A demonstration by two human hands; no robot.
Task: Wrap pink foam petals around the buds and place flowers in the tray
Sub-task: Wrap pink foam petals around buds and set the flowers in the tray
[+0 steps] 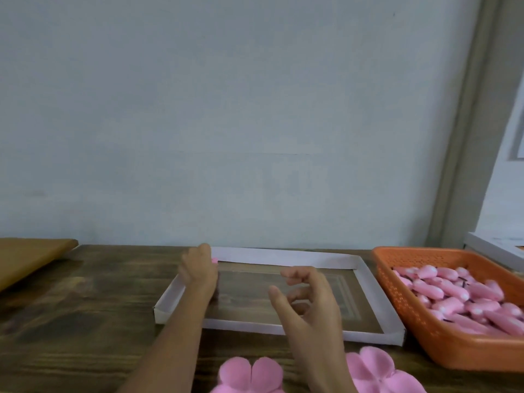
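Observation:
A shallow tray [371, 290] with white paper walls lies on the wooden table. My left hand [200, 272] reaches over its far left corner, fingers curled round a small pink piece [214, 260] that barely shows. My right hand [307, 299] hovers above the tray's middle with fingers loosely curled and nothing in it. Pink foam petals [251, 374] lie at the near edge in front of the tray, with a second petal piece [377, 370] to the right. An orange basket [397, 282] at the right holds several pink buds [453, 293].
A lighter wooden board [28, 256] sits at the far left of the dark table [85, 307]. A pale wall stands directly behind the table. A white box edge [493, 248] shows behind the orange basket.

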